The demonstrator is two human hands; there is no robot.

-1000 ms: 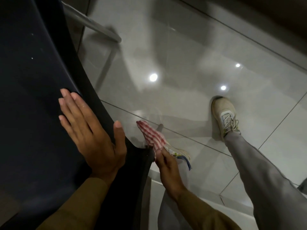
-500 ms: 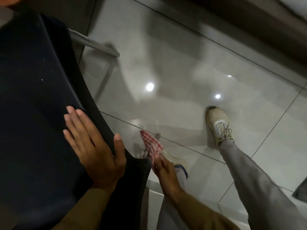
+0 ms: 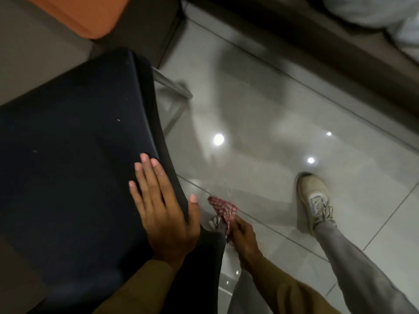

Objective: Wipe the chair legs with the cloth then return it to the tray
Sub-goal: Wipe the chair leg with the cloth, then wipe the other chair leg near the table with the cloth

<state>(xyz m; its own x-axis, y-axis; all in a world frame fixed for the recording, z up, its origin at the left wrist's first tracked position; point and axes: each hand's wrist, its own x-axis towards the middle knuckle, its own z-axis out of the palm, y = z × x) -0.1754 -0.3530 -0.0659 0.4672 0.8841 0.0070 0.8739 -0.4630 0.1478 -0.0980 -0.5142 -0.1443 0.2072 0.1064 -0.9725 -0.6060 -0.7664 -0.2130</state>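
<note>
An orange tray [image 3: 90, 17] is sitting at the top left corner; its contents cannot be told. The left hand [image 3: 163, 214] is lying flat on the dark chair seat [image 3: 74, 166], fingers spread wide, thumb hanging over the seat's right edge. The right hand [image 3: 243, 236] is reaching down just beside that edge, fingers closing around the red checked cloth [image 3: 223, 208]. A metal chair leg [image 3: 172, 83] is slanting onto the glossy tiled floor [image 3: 260, 109]. A beige sneaker [image 3: 315, 198] is standing well apart, with open floor between.

Left hand [image 3: 165, 214] on chair [image 3: 68, 166]; cloth [image 3: 223, 208] beside it.
</note>
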